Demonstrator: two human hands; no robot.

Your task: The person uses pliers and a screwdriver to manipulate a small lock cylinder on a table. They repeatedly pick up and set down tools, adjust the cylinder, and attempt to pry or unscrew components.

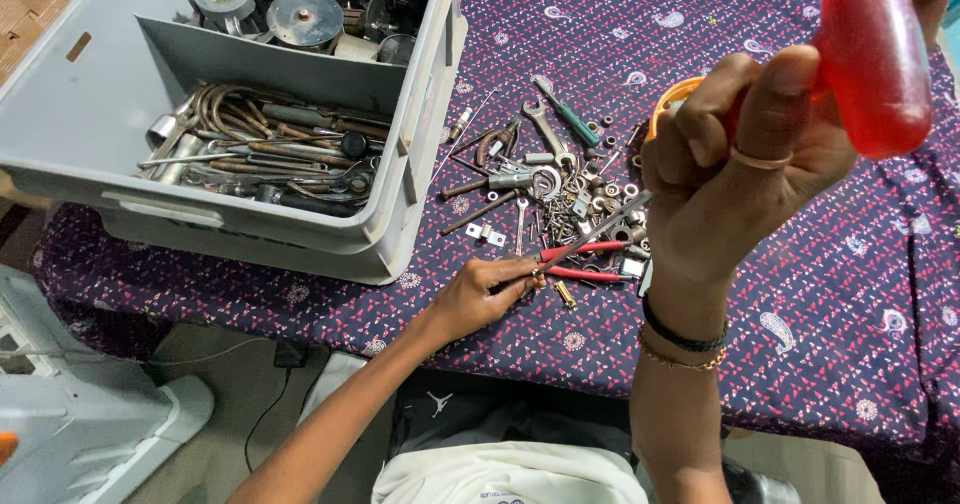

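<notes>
My right hand point(740, 164) is raised close to the camera, fist shut on the red translucent handle point(875, 59) of a screwdriver. Its thin metal shaft point(600, 229) slants down and left to my left hand point(480, 294), which rests at the table's near edge. The left thumb and fingers pinch the shaft's tip; whether a small part sits between them is hidden. Just beyond the left fingers lie red-handled pliers point(585, 262) and a heap of nuts, bolts and spanners point(555, 179).
A grey plastic crate point(90, 94) stands at the left on the purple patterned cloth point(830, 294), with rusty tools point(270, 149) in front and round motor parts point(300, 14) behind a divider. An orange object point(668, 99) peeks from behind my right hand.
</notes>
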